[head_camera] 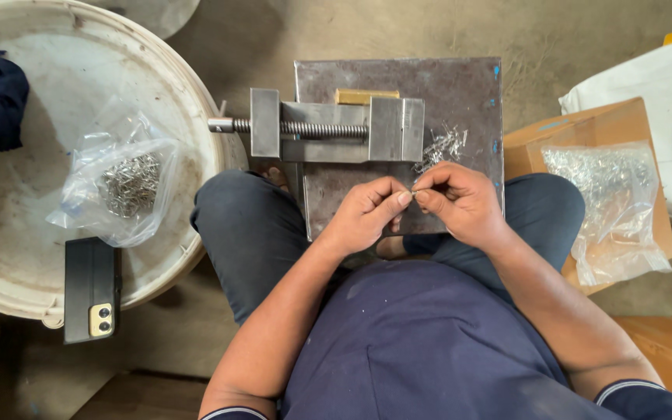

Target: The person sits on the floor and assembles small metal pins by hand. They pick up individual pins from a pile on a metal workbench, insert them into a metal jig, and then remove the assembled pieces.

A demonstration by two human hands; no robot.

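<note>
Both hands are meeting over the steel plate [460, 85], left hand [367, 214] and right hand [464, 204] pinching one tiny metal pin [413, 191] between fingertips. It looks light, stiff and slippery, best taken by its ends. More pins [441, 146] are lying beside the vise [328, 128].

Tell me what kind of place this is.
Probably a small workshop with floor-level handwork: a metal vise on a steel plate, bags of small metal parts, and both hands pinching a tiny piece.
</note>
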